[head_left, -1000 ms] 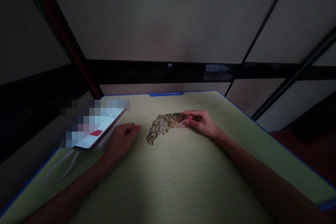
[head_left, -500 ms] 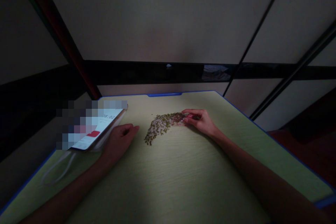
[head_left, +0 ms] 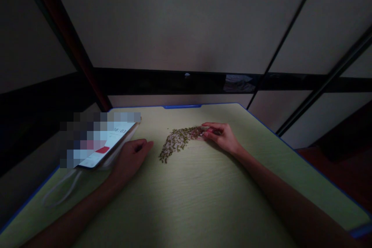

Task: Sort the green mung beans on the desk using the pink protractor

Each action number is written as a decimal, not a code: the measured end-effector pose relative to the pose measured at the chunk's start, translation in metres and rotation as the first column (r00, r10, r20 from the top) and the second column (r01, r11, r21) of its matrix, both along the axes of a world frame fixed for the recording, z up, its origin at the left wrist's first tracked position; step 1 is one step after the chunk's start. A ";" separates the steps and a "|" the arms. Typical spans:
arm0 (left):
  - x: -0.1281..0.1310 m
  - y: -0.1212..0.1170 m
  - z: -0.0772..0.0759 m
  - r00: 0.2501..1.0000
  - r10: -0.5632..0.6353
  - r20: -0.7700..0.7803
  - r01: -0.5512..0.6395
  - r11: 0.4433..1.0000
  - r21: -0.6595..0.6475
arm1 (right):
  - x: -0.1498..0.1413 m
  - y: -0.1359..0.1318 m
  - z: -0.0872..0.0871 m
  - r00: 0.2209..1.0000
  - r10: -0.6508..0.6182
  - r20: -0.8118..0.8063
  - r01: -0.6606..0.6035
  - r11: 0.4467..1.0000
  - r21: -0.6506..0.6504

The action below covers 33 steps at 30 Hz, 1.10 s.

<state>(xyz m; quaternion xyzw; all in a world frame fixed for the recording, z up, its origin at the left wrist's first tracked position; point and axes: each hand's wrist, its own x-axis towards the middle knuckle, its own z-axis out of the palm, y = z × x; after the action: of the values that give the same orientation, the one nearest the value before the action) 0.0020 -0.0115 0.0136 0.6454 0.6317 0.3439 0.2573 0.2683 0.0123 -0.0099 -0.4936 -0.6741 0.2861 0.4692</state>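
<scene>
A curved patch of small greenish, brown and whitish bits [head_left: 175,142] lies on the table; I cannot make out exactly what they are. At its right end is my right hand [head_left: 222,135], thumb and fingers bent together around something small and pinkish-red that is mostly hidden. The fingertips touch or nearly touch the patch's reddish-brown end. To the left of the patch, my left hand [head_left: 132,155] rests on the table with its fingers curled in and nothing visible in them. It lies apart from the bits and close beside a phone [head_left: 100,155].
The phone shows a running timer and leans on a pale support with a white cord loop [head_left: 62,193]. The pale table [head_left: 188,197] has a blue edge and a blue handle strip [head_left: 182,106] at the back. Light cabinet panels [head_left: 186,19] stand behind it.
My right hand's fingers have shifted slightly at the patch's end. The phone timer reads 08:03 instead of 08:02. My left hand has stayed in place, and the view has tipped a little.
</scene>
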 end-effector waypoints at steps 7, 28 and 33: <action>-0.001 0.001 -0.001 1.000 -0.005 -0.004 0.005 1.000 -0.015 | 0.000 0.000 0.000 0.999 0.035 0.009 -0.035 0.999 0.002; -0.001 0.001 -0.001 0.999 -0.014 -0.041 0.014 1.000 -0.007 | 0.001 0.001 0.000 0.989 0.149 0.018 -0.149 0.989 -0.014; -0.001 0.001 -0.002 0.999 -0.018 -0.035 0.017 1.000 -0.012 | 0.000 0.000 -0.002 0.985 0.170 0.027 -0.170 0.985 -0.011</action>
<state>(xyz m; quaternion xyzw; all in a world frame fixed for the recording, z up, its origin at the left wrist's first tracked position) 0.0005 -0.0101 0.0119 0.6554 0.6324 0.3265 0.2529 0.2685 0.0127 -0.0116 -0.4401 -0.7189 0.3211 0.4317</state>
